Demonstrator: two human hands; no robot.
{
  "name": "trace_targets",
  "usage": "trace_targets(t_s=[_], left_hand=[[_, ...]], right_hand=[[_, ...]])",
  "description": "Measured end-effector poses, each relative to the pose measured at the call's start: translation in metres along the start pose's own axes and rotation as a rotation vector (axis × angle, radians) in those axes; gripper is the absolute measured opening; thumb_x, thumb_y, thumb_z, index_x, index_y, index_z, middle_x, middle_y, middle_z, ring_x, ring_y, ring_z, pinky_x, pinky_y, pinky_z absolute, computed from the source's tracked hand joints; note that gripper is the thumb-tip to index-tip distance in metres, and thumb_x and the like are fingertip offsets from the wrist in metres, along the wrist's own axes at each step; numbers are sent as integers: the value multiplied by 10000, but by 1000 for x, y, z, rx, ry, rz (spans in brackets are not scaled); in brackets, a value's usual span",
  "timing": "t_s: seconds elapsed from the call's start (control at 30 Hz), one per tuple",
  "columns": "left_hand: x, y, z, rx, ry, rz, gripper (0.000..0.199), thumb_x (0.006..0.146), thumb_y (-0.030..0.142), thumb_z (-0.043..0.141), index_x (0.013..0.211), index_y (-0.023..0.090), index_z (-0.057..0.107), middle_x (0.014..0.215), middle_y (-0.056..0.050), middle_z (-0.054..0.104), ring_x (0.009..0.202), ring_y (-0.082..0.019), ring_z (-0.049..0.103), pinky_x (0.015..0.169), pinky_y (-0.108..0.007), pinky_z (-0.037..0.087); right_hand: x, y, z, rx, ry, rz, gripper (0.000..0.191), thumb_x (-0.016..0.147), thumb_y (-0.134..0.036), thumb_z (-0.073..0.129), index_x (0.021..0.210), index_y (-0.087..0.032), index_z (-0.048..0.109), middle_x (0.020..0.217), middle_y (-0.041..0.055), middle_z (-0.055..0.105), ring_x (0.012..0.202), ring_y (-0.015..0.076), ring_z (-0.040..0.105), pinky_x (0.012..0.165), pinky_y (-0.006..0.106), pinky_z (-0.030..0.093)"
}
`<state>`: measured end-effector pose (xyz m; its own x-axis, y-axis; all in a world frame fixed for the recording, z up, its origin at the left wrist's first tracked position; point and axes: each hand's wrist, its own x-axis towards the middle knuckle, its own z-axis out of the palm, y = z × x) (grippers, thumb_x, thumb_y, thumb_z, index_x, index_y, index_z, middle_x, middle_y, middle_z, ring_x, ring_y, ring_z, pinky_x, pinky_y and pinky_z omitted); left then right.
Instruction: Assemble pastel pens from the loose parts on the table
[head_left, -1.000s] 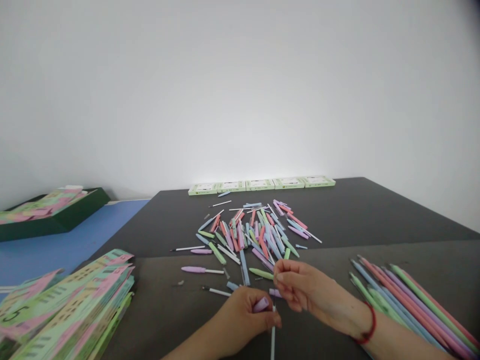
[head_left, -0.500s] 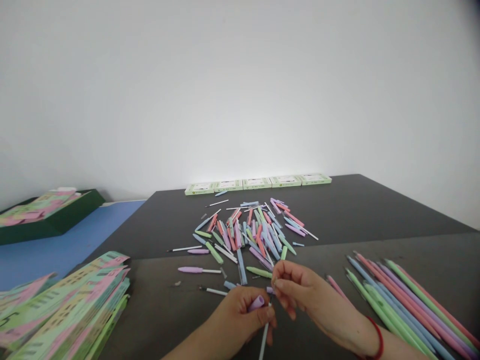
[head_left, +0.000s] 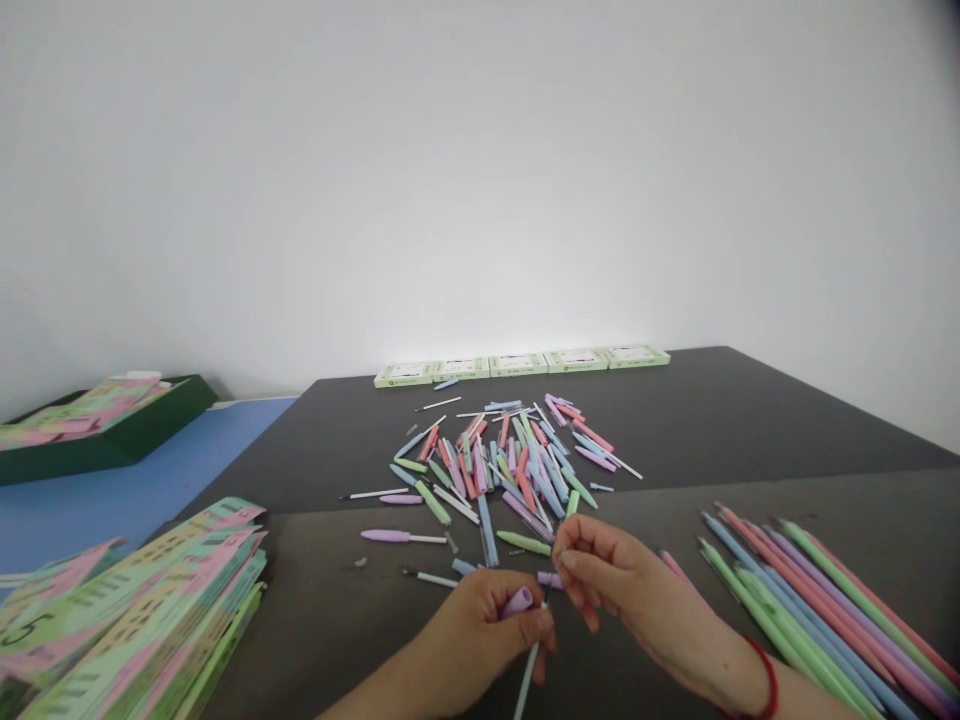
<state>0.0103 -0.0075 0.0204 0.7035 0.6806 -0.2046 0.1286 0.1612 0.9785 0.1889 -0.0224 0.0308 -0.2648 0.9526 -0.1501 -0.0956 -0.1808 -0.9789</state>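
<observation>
My left hand [head_left: 487, 635] is closed around a purple pen barrel [head_left: 517, 602], its open end pointing up. The same fingers grip a white pen refill [head_left: 527, 680] with a dark tip, slanting down toward the front edge. My right hand [head_left: 611, 580] is just to the right, thumb and forefinger pinched together; whatever lies between them is too small to make out. A short purple pen piece [head_left: 549, 579] shows between the two hands. Past them spreads a loose pile of pastel pen parts [head_left: 517, 470], with a green pen part [head_left: 523, 542] closest to my right fingertips.
Several pens [head_left: 817, 600] lie in a bundle at the right. Stacked printed cardboard sleeves [head_left: 142, 610] fill the near left. A row of flat green-white boxes [head_left: 517, 365] lines the table's [head_left: 720, 420] back edge. A dark green box [head_left: 112, 450] stands on a blue surface [head_left: 240, 430].
The whole view has shifted slightly, so everything sits a little further right and higher. Both hands keep nearly the same pose; slightly more of the short purple piece shows between them.
</observation>
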Motion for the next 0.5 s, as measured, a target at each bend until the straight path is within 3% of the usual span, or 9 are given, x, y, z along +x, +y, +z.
trace_targets(t_s=[0.2,0.5], left_hand=[[0,1,1,-1,-16,12,371,799,489,573,710,131,615,555,3,577,395,-59,328,430,-188,262],[1,-1,-2,80,71,81,351,811,448,586,707,116,633,582,-12,573,530,-116,476,539,-219,333]], right_hand=[[0,6,3,-6,-38,-4,164,822,-331,561,771,-179,523,581,-56,535,464,81,473,455,199,374],[-1,16,6,-59,-108,2,85,811,-271,536,798,-188,522,617,-43,586,462,80,482,438,189,362]])
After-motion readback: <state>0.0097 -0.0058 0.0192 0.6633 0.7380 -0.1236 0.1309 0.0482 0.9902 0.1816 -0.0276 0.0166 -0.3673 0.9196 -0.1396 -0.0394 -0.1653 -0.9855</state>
